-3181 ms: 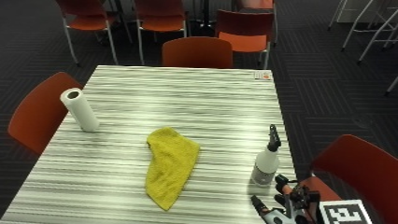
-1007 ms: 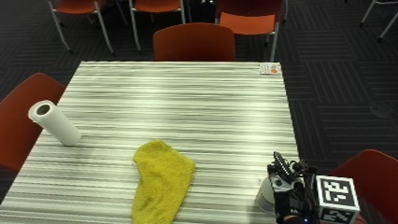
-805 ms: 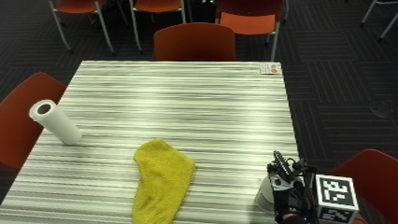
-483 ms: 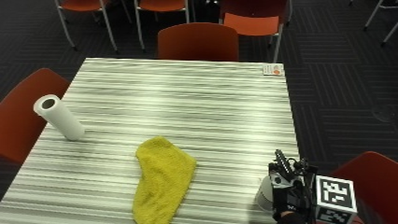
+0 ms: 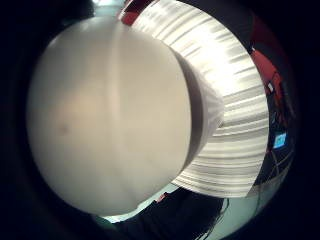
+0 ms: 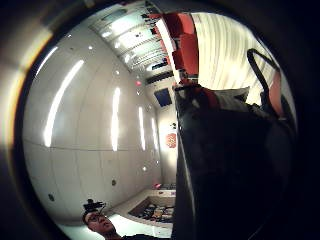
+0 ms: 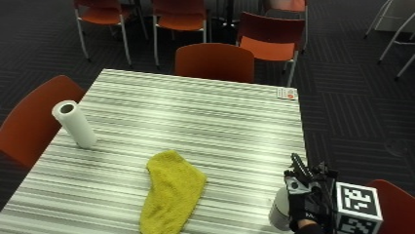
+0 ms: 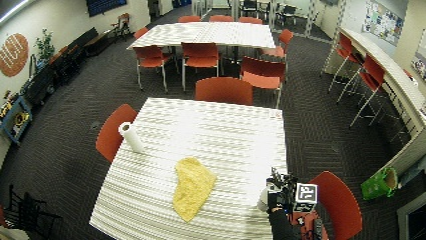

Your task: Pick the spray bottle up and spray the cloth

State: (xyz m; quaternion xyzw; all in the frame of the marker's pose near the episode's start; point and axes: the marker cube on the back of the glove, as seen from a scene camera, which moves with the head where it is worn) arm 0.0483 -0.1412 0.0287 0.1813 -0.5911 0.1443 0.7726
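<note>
A: One striped table (image 7: 195,126) fills the view, and everything sits on it. Chairs (image 7: 215,62) ring it: one at the far end opposite the hand, one (image 7: 32,122) on the far long side across from the grip, one (image 7: 395,195) right behind the hand at the near corner. More stand beyond, too many to count cleanly.

B: And on the table?

A: One yellow cloth (image 7: 172,190), lying flat and crumpled, well apart from the grip, out across the table from the hand. One paper towel roll (image 7: 74,124), upright, further away again on that same side, near the opposite edge. One small card (image 7: 286,93) at the far corner, straight ahead of the hand along the same table edge.

B: The bottle?

A: One spray bottle (image 7: 280,214), white body, black head, standing at the near corner by the table's edge. The gloved right hand (image 7: 310,204) is right on it, fingers (image 7: 305,183) up around the black sprayer top.

B: Clamped?

A: The little finger side palm view is nearly all white bottle body (image 5: 110,115), pressed close against the palm, striped tabletop (image 5: 225,90) behind it. The thumb side shows the dark sprayer head (image 6: 225,165) looming large. The fingers look wrapped round the bottle, though whether its base is touching the table or raised, I cannot tell.
</note>
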